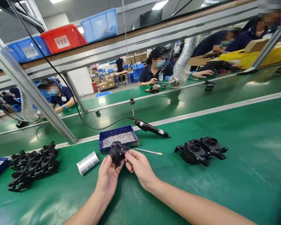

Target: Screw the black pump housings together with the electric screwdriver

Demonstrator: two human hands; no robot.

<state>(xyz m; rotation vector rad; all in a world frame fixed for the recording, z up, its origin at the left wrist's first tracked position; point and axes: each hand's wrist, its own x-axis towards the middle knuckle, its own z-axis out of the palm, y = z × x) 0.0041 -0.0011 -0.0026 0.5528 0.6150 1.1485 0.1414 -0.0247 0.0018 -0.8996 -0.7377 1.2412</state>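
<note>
A black plastic housing (118, 152) with a round collar is held up over the green bench, just in front of the blue screw tray. My left hand (108, 172) wraps round its left and lower side. At its right side, my right hand (137, 164) pinches the edge between thumb and fingers. The blue tray (102, 137) holds many small silver screws. Behind it to the right lies a black electric screwdriver (152, 128) with its cord. A thin stick-like tool (148, 152) rests close to my right hand. The underside of the housing is hidden by my fingers.
Several similar black housings (33, 164) are piled at left, with more black housings (201, 150) at right. A silver label roll (87, 163) lies left of my hands. A slanted metal post (46, 93) and a conveyor (135, 109) stand behind; co-workers sit across it.
</note>
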